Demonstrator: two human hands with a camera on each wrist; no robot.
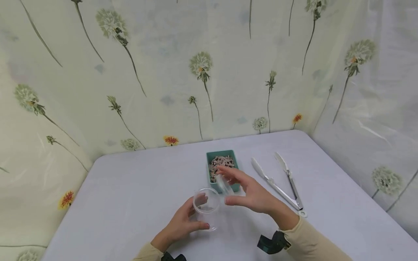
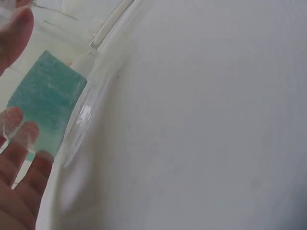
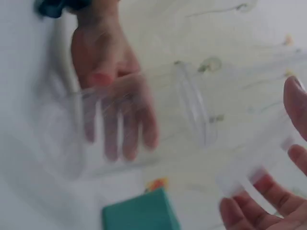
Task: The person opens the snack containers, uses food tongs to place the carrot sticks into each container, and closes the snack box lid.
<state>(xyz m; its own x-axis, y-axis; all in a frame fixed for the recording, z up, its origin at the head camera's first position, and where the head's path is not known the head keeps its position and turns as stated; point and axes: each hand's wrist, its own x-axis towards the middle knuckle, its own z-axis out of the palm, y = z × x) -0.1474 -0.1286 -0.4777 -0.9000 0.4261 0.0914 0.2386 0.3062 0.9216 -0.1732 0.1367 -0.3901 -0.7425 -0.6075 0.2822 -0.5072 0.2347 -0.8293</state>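
Head: jar (image 1: 209, 213) in left hand (image 1: 183, 220)

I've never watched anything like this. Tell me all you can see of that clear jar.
The clear jar is a see-through, plastic-looking cylinder with a thin raised rim around its uncovered, round mouth. It stands roughly upright, mouth up, over the white table; whether its base rests there I cannot tell. The left grip holds its side, fingers and thumb on opposite sides. No contents show inside.
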